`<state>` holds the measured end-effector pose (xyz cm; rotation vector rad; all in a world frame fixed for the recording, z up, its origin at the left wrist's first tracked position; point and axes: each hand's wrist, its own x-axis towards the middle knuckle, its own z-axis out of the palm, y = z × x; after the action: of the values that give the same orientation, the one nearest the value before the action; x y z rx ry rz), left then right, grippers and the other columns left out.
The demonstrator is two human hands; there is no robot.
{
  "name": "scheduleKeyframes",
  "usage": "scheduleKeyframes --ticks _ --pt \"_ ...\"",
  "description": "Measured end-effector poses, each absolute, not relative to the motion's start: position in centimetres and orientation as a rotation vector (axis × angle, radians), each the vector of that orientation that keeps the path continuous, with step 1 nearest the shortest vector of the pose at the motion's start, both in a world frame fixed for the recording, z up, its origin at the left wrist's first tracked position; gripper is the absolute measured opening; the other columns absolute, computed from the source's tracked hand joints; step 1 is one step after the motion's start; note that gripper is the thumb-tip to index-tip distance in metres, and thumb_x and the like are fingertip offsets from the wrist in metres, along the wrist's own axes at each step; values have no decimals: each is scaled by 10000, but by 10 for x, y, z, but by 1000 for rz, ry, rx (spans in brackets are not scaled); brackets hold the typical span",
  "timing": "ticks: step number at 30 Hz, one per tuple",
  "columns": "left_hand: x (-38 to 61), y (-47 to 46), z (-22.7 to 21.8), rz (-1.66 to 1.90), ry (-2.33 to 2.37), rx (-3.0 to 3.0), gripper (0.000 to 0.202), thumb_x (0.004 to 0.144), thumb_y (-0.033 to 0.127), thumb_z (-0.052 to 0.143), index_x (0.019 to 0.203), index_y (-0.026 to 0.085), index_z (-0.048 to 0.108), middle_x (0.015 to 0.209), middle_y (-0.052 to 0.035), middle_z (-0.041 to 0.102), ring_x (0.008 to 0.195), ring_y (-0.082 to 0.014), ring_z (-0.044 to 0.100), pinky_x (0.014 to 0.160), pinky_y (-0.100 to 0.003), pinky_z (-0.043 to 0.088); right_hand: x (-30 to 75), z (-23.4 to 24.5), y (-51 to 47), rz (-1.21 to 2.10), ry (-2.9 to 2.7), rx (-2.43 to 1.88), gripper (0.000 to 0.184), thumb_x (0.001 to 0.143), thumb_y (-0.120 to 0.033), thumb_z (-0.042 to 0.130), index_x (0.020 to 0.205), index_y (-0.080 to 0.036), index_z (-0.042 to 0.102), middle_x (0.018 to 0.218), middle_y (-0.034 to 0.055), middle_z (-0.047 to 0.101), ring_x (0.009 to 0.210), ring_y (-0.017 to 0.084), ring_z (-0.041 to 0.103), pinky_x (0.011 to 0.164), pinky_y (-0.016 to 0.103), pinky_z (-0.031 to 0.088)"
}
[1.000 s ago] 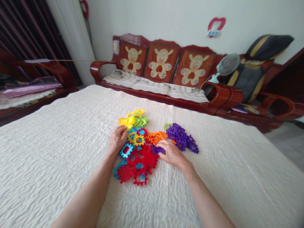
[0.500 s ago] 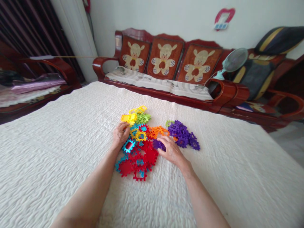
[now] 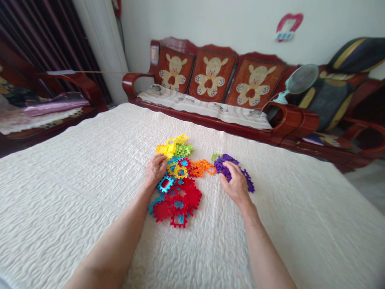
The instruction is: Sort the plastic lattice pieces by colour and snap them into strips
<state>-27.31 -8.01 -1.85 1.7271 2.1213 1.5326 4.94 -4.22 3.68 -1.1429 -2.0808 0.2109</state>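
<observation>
My left hand (image 3: pixel 156 169) rests at the left edge of a mixed heap, its fingers loosely bent and touching the pieces between yellow interlocking plastic pieces (image 3: pixel 167 150) and a light-blue frame piece (image 3: pixel 165 184). My right hand (image 3: pixel 236 182) is over the purple interlocking pieces (image 3: pixel 249 180), thumb and fingers apart with purple showing between them. Which purple piece it touches is hard to make out. Red pieces (image 3: pixel 192 194) lie nearest me, mixed with blue ones. Orange pieces (image 3: pixel 198 167) sit between the hands, and green pieces (image 3: pixel 184 150) beside the yellow.
Everything lies on a white quilted cover (image 3: pixel 99 168). A single green piece (image 3: pixel 215 157) touches the purple pile's far left side. Beyond stand a wooden sofa (image 3: pixel 192 110) with bear-patterned cushions (image 3: pixel 210 76) and a small fan (image 3: pixel 302 79).
My right hand has moved right, from beside the red and orange pieces to the purple pile; the purple piece it held there is gone from that spot. My left hand stays put.
</observation>
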Motion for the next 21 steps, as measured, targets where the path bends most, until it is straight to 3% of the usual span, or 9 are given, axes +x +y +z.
scheduleKeyframes --ticks 3,8,13,17,21 --pt "-273 -80 -19 1540 2125 1718 232 821 303 481 871 199 682 1050 -74 686 975 -206 641 903 -370 507 23 20 -50 387 -2177 -1118 463 825 -300 499 1269 -166 510 1230 151 583 1162 272 548 998 471 453" --pt "-272 -80 -19 1583 2093 1719 238 823 301 490 881 182 688 1037 -87 688 980 -208 646 912 -371 505 -16 -10 -45 352 -2257 -1103 580 797 -309 537 1310 -50 458 1382 250 435 1338 339 368 1095 534 335" --pt "-272 -80 -19 1577 2110 1661 214 824 289 497 879 200 684 1052 -70 687 991 -206 641 915 -374 507 -38 -6 -21 564 -2261 -994 602 729 -154 478 1331 -150 447 1382 150 485 1323 254 415 1114 480 339" --pt "-273 -80 -18 1582 2118 1611 220 816 263 489 894 195 683 1057 -67 686 996 -204 632 938 -375 493 -46 10 -19 734 -2162 -961 585 732 -161 442 1317 -169 457 1379 106 499 1304 202 441 1113 406 352" --pt "-274 -79 -18 1571 2125 1544 233 808 239 478 903 193 686 1058 -60 684 1013 -200 624 968 -367 473 -37 21 -44 654 -2112 -915 530 776 -195 451 1305 -187 475 1411 99 465 1326 209 411 1130 416 322"
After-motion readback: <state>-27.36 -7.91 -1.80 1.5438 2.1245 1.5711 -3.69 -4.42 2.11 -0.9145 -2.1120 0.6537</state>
